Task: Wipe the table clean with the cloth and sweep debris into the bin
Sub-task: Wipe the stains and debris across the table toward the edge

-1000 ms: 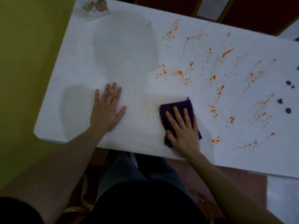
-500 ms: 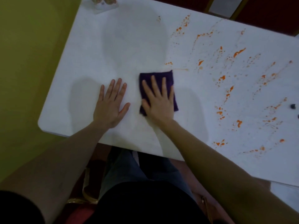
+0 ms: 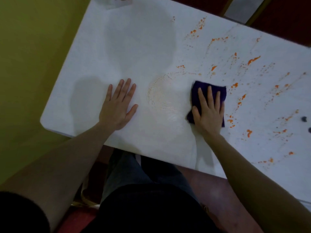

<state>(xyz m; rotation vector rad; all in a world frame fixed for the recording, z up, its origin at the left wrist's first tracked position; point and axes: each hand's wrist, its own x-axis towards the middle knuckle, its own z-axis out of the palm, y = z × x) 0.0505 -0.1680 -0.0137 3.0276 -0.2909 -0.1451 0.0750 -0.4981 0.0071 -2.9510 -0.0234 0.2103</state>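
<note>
Folded dark purple cloth (image 3: pixel 195 91) lying flat on the white rectangular table (image 3: pixel 134 47), near its front edge and at the left margin of the orange splatter stains (image 3: pixel 252 59). Right hand (image 3: pixel 208 113) pressed palm-down on the cloth, fingers extended and slightly spread. Left hand (image 3: pixel 117 106) flat on bare tabletop, fingers spread, well apart from the cloth. Between the hands, a pale curved smear (image 3: pixel 159 96). Small dark debris pieces (image 3: pixel 304 118) at the right edge.

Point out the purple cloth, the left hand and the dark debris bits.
purple cloth (image 3: pixel 217 91): head view, far right corner.
left hand (image 3: pixel 116 109): head view, back of hand.
dark debris bits (image 3: pixel 304 118): head view, upper bit.
</note>
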